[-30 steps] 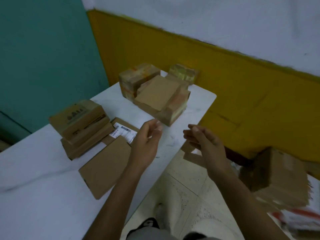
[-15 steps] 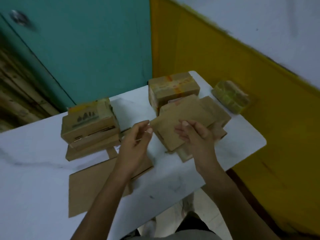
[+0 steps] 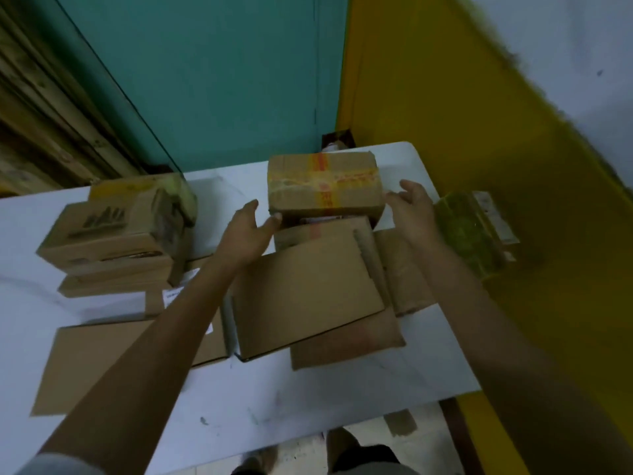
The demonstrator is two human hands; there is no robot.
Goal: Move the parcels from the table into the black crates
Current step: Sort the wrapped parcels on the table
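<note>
**White table (image 3: 308,413) in teal/yellow corner: hands flank taped box (image 3: 323,190)**

Table is white w/ scuffs, set in a corner: teal wall behind the taped box, yellow wall to its right. Taped box sits at the far side of the table, brown cardboard w/ orange-yellow tape crossing its top.

L hand (image 3: 245,234) is at the box's near-left corner, fingers spread & fairly straight. Thumb tip is touching or just off that corner, can't tell which. R hand (image 3: 412,210) is at the box's right end, fingers loosely apart, tips by the side face; contact unclear. Neither hand grips anything.

Just in front of the box lies a flat box (image 3: 308,296), resting on other flat parcels (image 3: 346,341). Both forearms reach over this pile.

Right of the box, past the R hand, a green pack (image 3: 469,234) sits at the table edge. Well left of the box is a stack (image 3: 106,238) of brown cartons, blurred. Near-left of the box, partly under the L forearm, a flat mailer (image 3: 99,365) lies on the table.
</note>
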